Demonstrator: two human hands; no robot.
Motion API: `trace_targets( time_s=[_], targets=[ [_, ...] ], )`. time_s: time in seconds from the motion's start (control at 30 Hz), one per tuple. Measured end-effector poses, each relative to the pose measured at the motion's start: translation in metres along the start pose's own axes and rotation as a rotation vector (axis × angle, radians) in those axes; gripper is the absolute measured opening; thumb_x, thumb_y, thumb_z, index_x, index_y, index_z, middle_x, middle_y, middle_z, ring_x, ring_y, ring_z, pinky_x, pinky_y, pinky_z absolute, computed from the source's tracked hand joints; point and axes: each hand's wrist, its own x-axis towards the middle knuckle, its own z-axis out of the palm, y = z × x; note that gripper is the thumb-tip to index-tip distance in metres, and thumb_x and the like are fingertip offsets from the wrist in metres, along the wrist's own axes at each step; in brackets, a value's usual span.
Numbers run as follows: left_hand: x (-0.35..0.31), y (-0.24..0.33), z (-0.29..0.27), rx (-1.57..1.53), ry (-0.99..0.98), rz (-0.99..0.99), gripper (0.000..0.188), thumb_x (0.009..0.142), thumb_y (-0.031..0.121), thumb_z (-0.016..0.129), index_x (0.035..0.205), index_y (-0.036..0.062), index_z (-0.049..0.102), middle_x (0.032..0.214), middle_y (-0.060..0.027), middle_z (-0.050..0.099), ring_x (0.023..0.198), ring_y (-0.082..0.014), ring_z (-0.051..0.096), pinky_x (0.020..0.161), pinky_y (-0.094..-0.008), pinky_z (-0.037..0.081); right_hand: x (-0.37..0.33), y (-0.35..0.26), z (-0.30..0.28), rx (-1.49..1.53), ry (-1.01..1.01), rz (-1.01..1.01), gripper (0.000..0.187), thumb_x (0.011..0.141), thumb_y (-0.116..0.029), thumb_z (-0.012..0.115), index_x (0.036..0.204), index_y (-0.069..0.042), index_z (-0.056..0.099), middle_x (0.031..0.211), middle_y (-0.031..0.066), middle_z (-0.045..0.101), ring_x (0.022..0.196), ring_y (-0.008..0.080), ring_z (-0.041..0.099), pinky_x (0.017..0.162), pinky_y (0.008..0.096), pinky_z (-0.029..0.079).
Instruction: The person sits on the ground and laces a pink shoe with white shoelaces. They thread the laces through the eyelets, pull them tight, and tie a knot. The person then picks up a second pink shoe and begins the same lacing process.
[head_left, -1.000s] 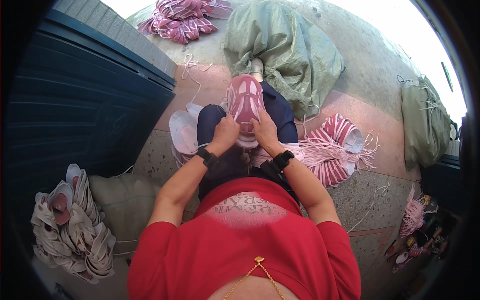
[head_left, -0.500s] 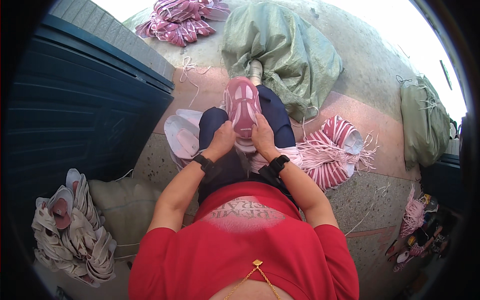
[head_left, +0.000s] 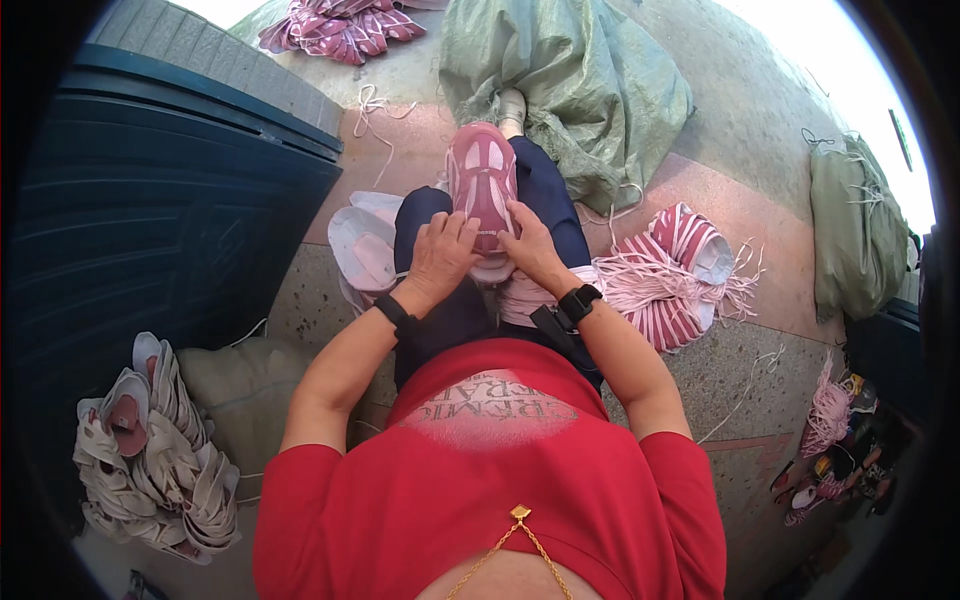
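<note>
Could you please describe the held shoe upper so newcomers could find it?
Above the red shirt, find the left hand and right hand. Between them is the pink shoe upper with pale panels, held over navy trousers, unlike the striped bundle on the floor.

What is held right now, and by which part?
A pink shoe upper, by its near end: right hand on the right edge; left hand on the left, its grip unclear.

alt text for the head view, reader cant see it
A person in a red shirt has their left grip and right grip at the near end of a pink shoe upper. Around them are a green woven sack, a striped pink bundle and piled beige shoe uppers.
</note>
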Motion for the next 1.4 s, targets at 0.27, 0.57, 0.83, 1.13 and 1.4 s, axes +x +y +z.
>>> trace_targets(
  time_s=[0.27,0.57,0.83,1.13,1.4],
  targets=[
    [0.018,0.007,0.011,0.267,-0.070,0.366,0.025,0.076,0.016,0.053,0.099,0.0071,0.057,0.081,-0.0031,0.051,0.082,-0.0188,0.049,0.070,-0.0312,0.037,0.001,-0.006,-0.089,0.163,-0.164,0.239,0.026,0.081,-0.013,0.063,0.104,0.000,0.065,0.093,0.0093,0.065,0.080,0.0160,0.061,0.071,0.0269,0.048],
    [0.018,0.013,0.007,0.230,-0.116,0.331,0.027,0.076,0.016,0.053,0.101,0.0048,0.058,0.083,-0.0049,0.054,0.085,-0.0198,0.051,0.070,-0.0315,0.040,-0.036,-0.011,-0.083,-0.509,-0.448,-0.216,0.011,0.074,-0.018,0.064,0.080,-0.010,0.070,0.080,0.0076,0.060,0.086,0.0269,0.056,0.074,0.0402,0.044],
    [0.027,0.025,0.002,-0.433,-0.332,0.158,0.021,0.077,0.013,0.061,0.097,0.0052,0.063,0.087,-0.0110,0.060,0.088,-0.0299,0.054,0.079,-0.0386,0.046,-0.037,-0.001,-0.088,-0.660,-0.475,-0.443,0.004,0.080,-0.015,0.061,0.081,-0.012,0.062,0.079,0.0033,0.057,0.082,0.0218,0.054,0.072,0.0342,0.040],
    [0.048,0.038,-0.004,-1.285,-0.481,-0.221,0.014,0.092,0.014,0.051,0.091,0.0010,0.057,0.072,-0.0030,0.058,0.059,-0.0139,0.053,0.058,-0.0283,0.044,-0.011,-0.059,-0.121,-0.316,-0.180,-0.424,0.006,0.082,-0.007,0.058,0.085,-0.004,0.054,0.079,0.0110,0.055,0.080,0.0293,0.053,0.072,0.0380,0.042],
    [0.053,-0.029,-0.117,-1.467,-0.478,-0.335,0.021,0.092,0.017,0.054,0.105,0.0004,0.060,0.074,0.0030,0.053,0.066,-0.0033,0.047,0.058,-0.0179,0.038,0.025,-0.110,-0.158,-0.204,0.026,-0.386,0.005,0.083,-0.003,0.056,0.085,-0.002,0.053,0.077,0.0131,0.055,0.078,0.0319,0.053,0.069,0.0403,0.043]
  ],
)
